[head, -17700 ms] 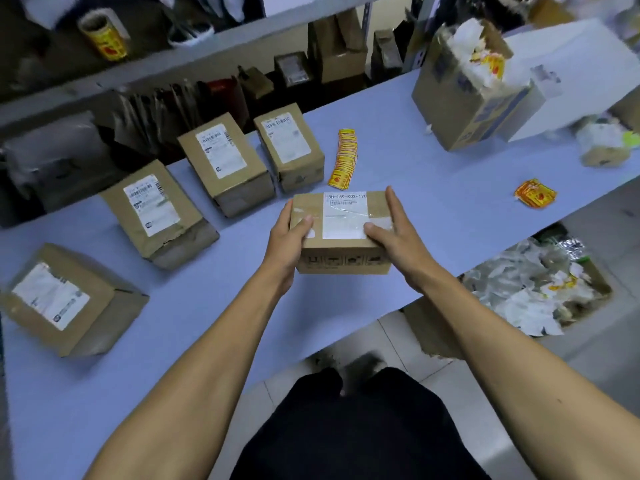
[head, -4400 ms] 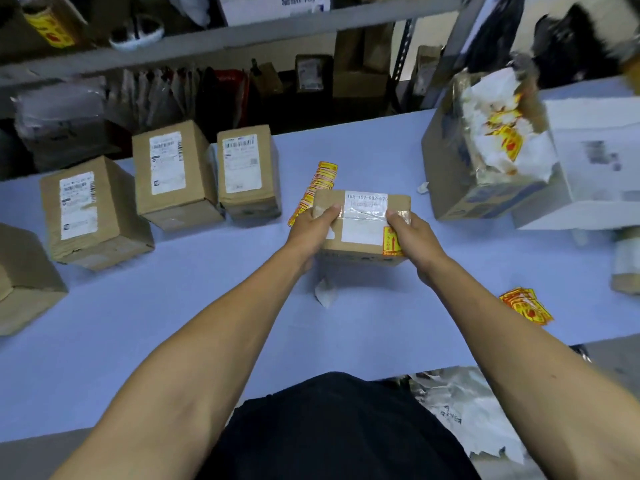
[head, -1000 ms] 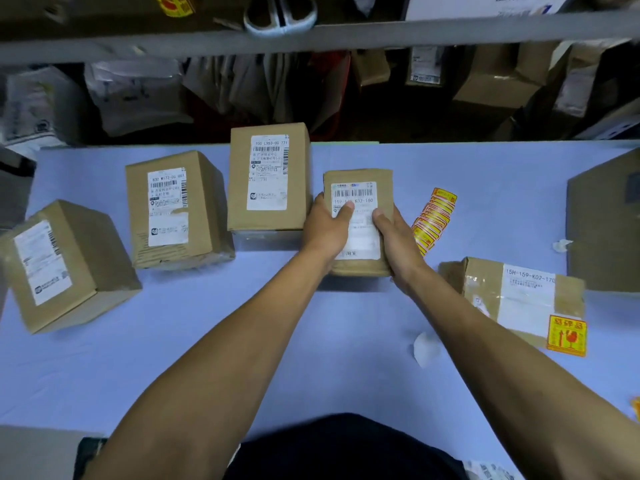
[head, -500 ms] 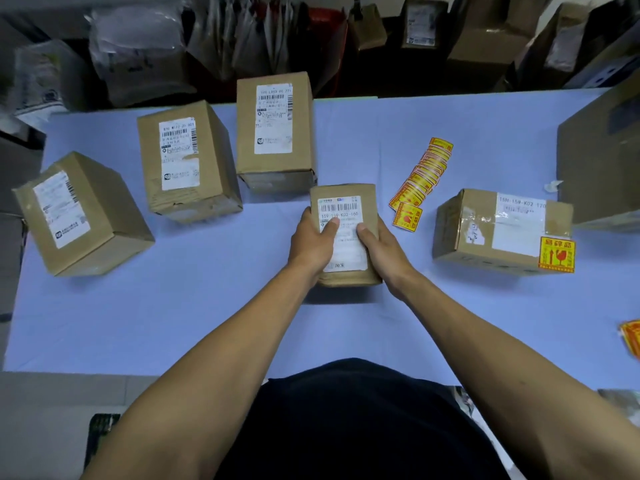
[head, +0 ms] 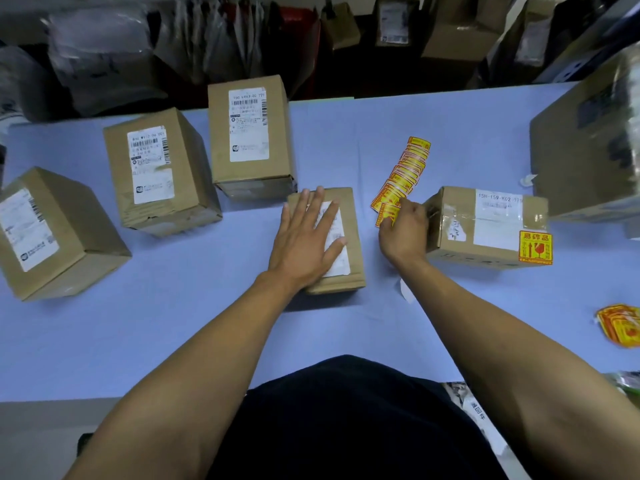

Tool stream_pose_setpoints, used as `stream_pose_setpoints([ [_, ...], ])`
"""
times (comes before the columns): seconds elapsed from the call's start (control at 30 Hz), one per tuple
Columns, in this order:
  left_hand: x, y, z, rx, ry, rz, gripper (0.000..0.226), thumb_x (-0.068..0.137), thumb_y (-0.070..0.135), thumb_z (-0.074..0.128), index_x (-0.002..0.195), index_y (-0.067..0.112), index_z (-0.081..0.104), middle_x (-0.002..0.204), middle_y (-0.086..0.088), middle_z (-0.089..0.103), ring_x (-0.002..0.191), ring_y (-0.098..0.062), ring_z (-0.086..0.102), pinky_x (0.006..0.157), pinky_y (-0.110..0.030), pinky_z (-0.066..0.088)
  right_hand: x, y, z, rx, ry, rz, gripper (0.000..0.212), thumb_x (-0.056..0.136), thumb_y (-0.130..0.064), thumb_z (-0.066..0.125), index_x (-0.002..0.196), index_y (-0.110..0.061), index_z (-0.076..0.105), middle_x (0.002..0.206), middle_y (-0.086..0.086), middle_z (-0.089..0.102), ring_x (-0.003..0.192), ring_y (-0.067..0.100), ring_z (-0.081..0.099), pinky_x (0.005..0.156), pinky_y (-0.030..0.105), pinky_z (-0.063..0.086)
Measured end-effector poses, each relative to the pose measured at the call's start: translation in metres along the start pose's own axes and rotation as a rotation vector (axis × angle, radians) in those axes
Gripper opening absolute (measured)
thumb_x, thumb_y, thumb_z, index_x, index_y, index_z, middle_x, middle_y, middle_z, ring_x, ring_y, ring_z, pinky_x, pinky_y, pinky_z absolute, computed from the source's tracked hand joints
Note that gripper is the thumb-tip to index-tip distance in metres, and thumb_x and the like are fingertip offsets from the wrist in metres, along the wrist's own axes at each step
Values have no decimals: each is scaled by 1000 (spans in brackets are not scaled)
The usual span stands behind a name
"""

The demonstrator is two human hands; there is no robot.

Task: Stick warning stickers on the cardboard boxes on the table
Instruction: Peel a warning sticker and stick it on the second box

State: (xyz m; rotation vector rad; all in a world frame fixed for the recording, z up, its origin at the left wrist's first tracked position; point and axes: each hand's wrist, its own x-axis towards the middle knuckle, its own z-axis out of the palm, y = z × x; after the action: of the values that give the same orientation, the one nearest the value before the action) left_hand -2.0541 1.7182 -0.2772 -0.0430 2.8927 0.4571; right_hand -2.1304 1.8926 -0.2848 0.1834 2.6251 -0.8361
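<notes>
The left hand (head: 306, 242) lies flat, fingers spread, on the box (head: 349, 237) at the table's (head: 173, 323) middle. Just right, the right hand (head: 403, 230) has its fingertips closed on the nearest sticker (head: 388, 211) of the strip (head: 405, 171). Beyond it, a stickered box (head: 491, 226).

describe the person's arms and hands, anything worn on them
Both forearms are bare up to the frame edge: no sleeves in view. The left hand and right hand wear no gloves, and no watch, bracelet or rings are visible. Dark clothing covers the torso below.
</notes>
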Motion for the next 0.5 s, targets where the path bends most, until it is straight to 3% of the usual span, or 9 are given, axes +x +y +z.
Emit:
stream_pose_setpoints([
  [0.13, 2, -4, 4, 37, -16, 8, 66, 101, 54, 35, 157, 24, 19, 167, -5, 1, 154, -24, -5, 119, -39, -14, 9, -1, 7, -116, -31, 32, 43, 95, -8, 52, 136, 1, 41, 139, 25, 39, 129, 42, 39, 106, 42, 33],
  [0.33, 3, -4, 4, 18, -18, 9, 66, 101, 53, 37, 157, 24, 20, 167, -6, 3, 154, -26, -3, 120, -43, -9, 17, 6, 8, -256, -48, 20, 40, 89, -4, 56, 127, 5, 45, 134, 27, 40, 126, 42, 38, 106, 39, 29],
  [0.5, 2, -4, 4, -4, -6, 8, 66, 100, 52, 38, 157, 24, 21, 167, -5, 4, 154, -26, -3, 120, -43, -9, 16, 13, 5, -248, -25, -36, 32, 87, -8, 61, 114, 6, 53, 120, 28, 52, 112, 44, 48, 91, 41, 37],
])
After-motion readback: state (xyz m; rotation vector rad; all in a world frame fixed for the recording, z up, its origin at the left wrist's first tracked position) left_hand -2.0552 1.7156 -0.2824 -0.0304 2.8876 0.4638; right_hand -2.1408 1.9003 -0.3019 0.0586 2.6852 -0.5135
